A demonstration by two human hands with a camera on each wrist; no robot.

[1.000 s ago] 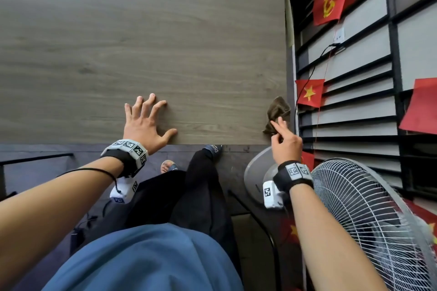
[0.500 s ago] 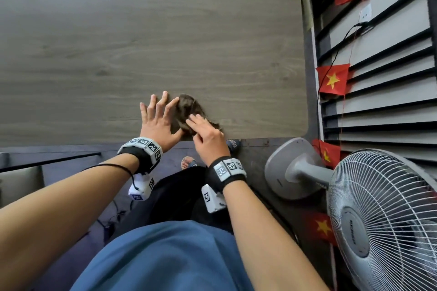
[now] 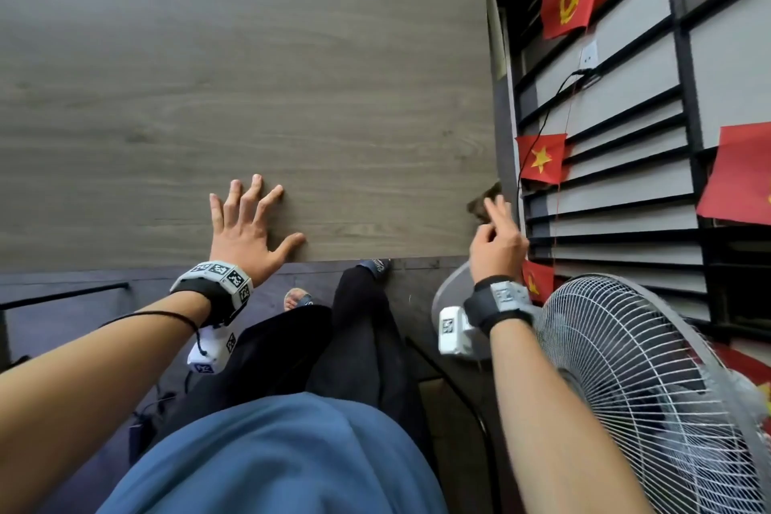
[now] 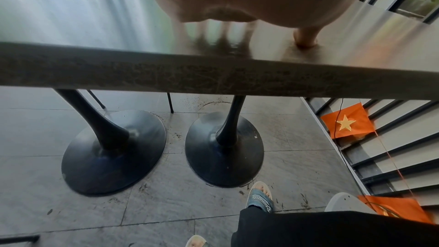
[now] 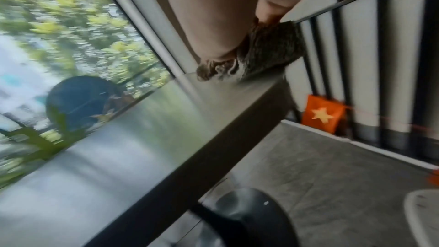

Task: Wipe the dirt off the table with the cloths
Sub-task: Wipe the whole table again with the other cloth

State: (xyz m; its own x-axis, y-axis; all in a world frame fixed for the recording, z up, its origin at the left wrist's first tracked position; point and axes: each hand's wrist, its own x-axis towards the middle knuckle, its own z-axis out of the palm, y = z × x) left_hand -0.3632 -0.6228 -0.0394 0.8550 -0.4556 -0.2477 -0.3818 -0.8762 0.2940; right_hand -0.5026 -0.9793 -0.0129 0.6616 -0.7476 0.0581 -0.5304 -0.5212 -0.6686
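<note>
Right wrist view shows the right hand point(image 5: 228, 16) grasping a bunched dark brown cloth point(image 5: 266, 52), thumb pressing it from above; the cloth touches the surface point(image 5: 166, 129) at its near right corner. The head view confirms this: the right hand point(image 3: 498, 240) holds the cloth point(image 3: 484, 202) at the right edge, with two fingers point(image 3: 496, 209) extended over it and the rest of the cloth largely hidden behind the hand.

The left hand point(image 3: 246, 234) lies released, fingers spread flat, palm down near the front edge of the surface, well apart from the cloth. The left wrist view shows its thumb tip point(image 4: 306, 38) touching the top.

Progress, as a judgement: no dirt is discernible on the wood-grain top in the head view, so the share cleaned cannot be told. Only one cloth is visible. The stroke in hand appears to end at the right edge.

Against half a second earlier: the cloth was then beside the left hand near the front centre; it now sits at the right corner. The left hand is in much the same place.

A standing fan point(image 3: 651, 388) is just right of the forearm.
</note>
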